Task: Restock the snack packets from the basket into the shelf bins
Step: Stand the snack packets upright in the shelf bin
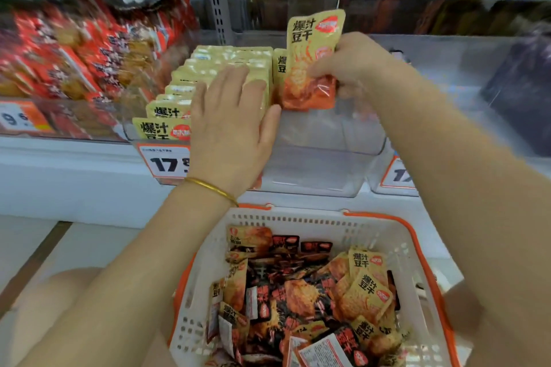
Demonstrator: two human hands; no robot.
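Now gripping one upright yellow snack packet (313, 59) in the right hand (354, 65), over the clear shelf bin (322, 140), just right of the standing row (208, 74) of matching packets. Pressing flat on that row with the left hand (232, 128), fingers straight. Below, heaped with loose packets (298, 295): the white-and-orange basket (298, 219).
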